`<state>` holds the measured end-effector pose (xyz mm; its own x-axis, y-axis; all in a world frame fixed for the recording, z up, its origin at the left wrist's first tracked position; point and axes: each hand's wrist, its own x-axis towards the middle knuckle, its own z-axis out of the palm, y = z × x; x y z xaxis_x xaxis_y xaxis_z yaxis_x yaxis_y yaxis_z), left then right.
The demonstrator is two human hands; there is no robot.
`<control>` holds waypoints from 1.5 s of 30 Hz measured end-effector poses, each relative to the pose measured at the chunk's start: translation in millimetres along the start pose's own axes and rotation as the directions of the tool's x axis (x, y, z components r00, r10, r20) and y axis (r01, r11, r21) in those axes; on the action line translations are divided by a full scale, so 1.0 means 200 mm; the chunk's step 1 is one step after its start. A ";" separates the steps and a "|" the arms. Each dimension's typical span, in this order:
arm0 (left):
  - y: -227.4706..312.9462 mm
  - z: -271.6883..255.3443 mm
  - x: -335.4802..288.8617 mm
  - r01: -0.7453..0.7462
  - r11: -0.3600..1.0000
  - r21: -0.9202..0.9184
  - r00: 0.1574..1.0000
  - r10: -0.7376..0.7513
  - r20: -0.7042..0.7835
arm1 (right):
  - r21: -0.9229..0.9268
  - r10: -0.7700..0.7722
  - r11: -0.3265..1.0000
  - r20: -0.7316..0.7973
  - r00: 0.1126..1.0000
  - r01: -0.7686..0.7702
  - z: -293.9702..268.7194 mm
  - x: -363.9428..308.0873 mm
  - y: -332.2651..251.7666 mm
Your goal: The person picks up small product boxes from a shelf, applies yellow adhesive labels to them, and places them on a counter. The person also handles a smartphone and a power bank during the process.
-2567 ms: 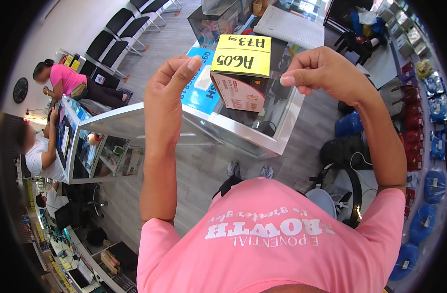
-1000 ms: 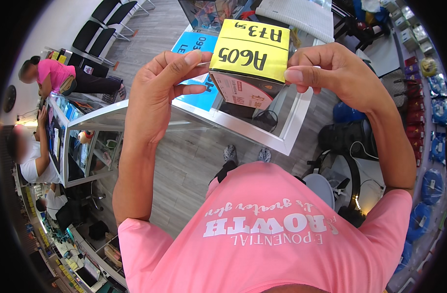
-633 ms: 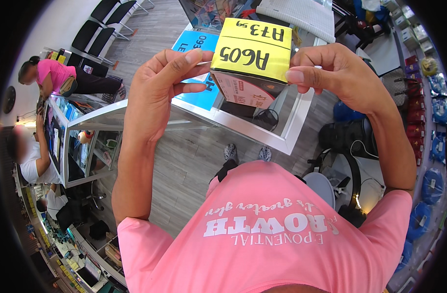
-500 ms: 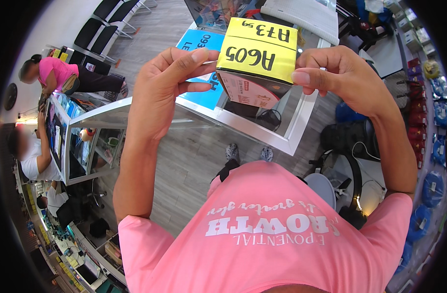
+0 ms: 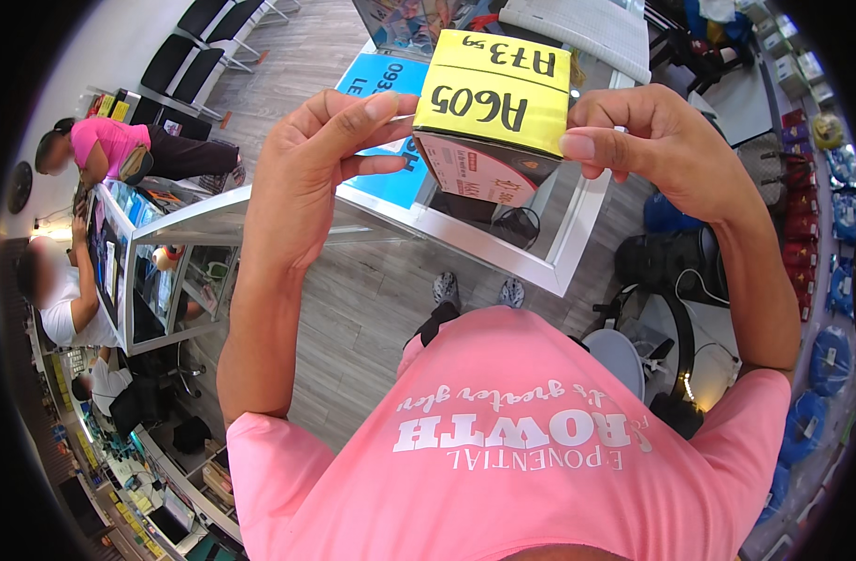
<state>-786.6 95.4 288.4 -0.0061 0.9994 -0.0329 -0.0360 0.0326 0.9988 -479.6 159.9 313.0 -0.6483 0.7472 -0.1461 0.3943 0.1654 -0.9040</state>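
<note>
Ahead of me, above a glass display counter, is a small cardboard box. Yellow paper with black handwriting covers its upper face, and its near side is printed in pale and dark tones. My left hand pinches at the box's left edge, thumb and forefinger together, where a thin pale strip shows. The lower fingers of that hand stick out beside the box. My right hand grips the right edge, its thumb against the yellow corner and the other fingers curled behind. A small white bit shows between those fingers.
Blue signs lie on the counter left of the box, with a rolled white sheet behind. Another glass case stands at left, with people around it. A round grey seat and black bags sit at right, near shelves of packets.
The box has tilted slightly, so more of its printed near side shows. Both hands keep nearly the same place and grip. The person in pink at left has shifted a little.
</note>
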 end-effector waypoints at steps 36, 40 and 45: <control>0.00 -0.01 0.00 0.016 1.000 -0.007 1.000 -0.016 0.005 | -0.003 -0.008 1.000 0.006 1.000 0.008 0.00 0.01 0.01; -0.01 0.00 0.01 0.014 1.000 -0.003 1.000 -0.014 0.008 | -0.009 -0.008 1.000 -0.002 1.000 0.008 -0.01 0.02 0.03; 0.00 0.00 0.00 0.017 1.000 -0.003 1.000 -0.017 0.006 | -0.026 0.023 0.999 -0.014 1.000 -0.023 0.00 0.02 0.02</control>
<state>-786.9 95.5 289.0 0.0004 0.9988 -0.0495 -0.0391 0.0495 0.9980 -480.9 163.1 309.3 -0.6303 0.7595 -0.1610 0.4262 0.1652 -0.8894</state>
